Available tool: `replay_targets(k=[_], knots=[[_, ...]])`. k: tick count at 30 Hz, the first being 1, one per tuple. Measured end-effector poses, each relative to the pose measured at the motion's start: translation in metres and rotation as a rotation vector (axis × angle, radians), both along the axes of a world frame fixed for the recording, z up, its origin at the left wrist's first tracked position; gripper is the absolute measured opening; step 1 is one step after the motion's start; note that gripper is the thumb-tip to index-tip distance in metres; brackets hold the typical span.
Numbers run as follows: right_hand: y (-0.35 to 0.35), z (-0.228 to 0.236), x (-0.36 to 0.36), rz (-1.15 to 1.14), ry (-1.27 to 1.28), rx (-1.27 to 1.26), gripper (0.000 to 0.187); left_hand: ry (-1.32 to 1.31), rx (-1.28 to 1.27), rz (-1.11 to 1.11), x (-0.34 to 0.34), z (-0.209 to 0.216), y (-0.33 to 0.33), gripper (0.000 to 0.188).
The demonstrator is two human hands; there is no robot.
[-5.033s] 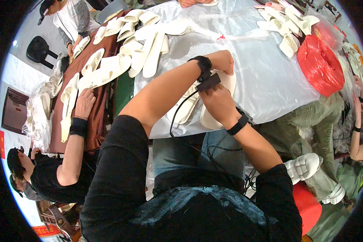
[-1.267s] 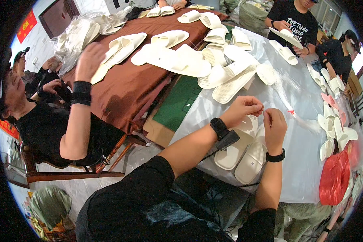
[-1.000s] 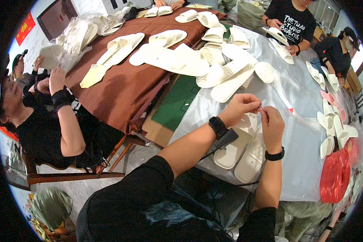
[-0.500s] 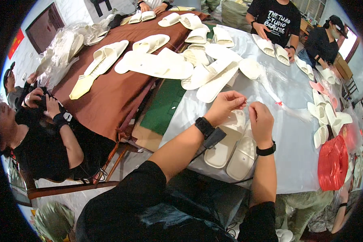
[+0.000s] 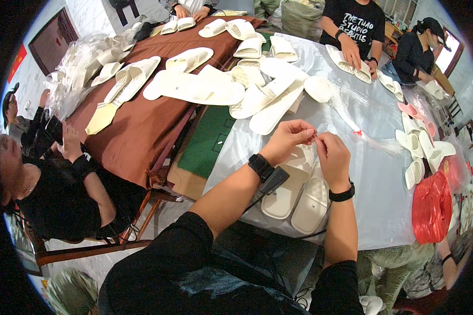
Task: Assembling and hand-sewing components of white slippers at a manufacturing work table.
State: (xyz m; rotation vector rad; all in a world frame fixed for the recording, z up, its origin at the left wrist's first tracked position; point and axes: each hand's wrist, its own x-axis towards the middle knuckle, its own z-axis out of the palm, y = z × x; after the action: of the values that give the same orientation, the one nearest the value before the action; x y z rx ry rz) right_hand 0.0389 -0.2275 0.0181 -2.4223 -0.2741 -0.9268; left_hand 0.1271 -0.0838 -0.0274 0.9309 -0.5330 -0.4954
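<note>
We see the slippers (image 5: pixel 310 206) on the plastic sheet (image 5: pixel 381 210), nearer us than the fingertips. Their long axes run near to far, toes pointing away, slightly right. Our left hand (image 5: pixel 285 140) and right hand (image 5: pixel 335 157) pinch narrowly; we cannot tell on what.

Slippers (image 5: pixel 306 214): matt white, rubbery or foam-like, some with textured footbeds. Sheet (image 5: pixel 381 210): pale plastic, smooth, shiny. Red roll (image 5: pixel 432 207): glossy plastic. Strands (image 5: pixel 347 112): white, stringy, plastic-looking. Cloth (image 5: pixel 129 144): brown, matt, rumpled. Bags (image 5: pixel 68 95): clear crinkly plastic. Chair (image 5: pixel 97 252): smooth brown wood.
</note>
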Motion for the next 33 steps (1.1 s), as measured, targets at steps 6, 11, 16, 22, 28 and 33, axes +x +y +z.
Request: replay_targets(k=[6, 11, 16, 22, 28, 33], knots=[[-0.0018, -0.0019, 0.0005, -0.033, -0.007, 0.007, 0.005, 0.007, 0.005, 0.017, -0.0009, 0.0017, 0.0002, 0.016], [-0.0024, -0.0041, 0.0019, -0.016, -0.013, 0.010, 0.005, -0.013, 0.070, 0.032, -0.0026, 0.0053, 0.0030, 0.017], [-0.0026, -0.0034, 0.0006, -0.013, 0.004, 0.029, 0.006, -0.021, 0.059, 0.028, -0.0033, 0.0049, 0.0017, 0.017], [-0.0018, -0.0045, 0.0008, -0.007, -0.008, 0.042, 0.006, -0.001, 0.035, 0.043, -0.0025, 0.0028, 0.0001, 0.017], [-0.0025, -0.0043, 0.0011, -0.016, -0.009, 0.022, 0.005, -0.061, 0.064, 0.027, -0.0034, 0.0049, 0.0012, 0.017], [-0.0019, -0.0013, -0.0001, -0.007, 0.010, 0.035, 0.004, -0.109, 0.109, 0.024, -0.0028, 0.0045, -0.0012, 0.016]])
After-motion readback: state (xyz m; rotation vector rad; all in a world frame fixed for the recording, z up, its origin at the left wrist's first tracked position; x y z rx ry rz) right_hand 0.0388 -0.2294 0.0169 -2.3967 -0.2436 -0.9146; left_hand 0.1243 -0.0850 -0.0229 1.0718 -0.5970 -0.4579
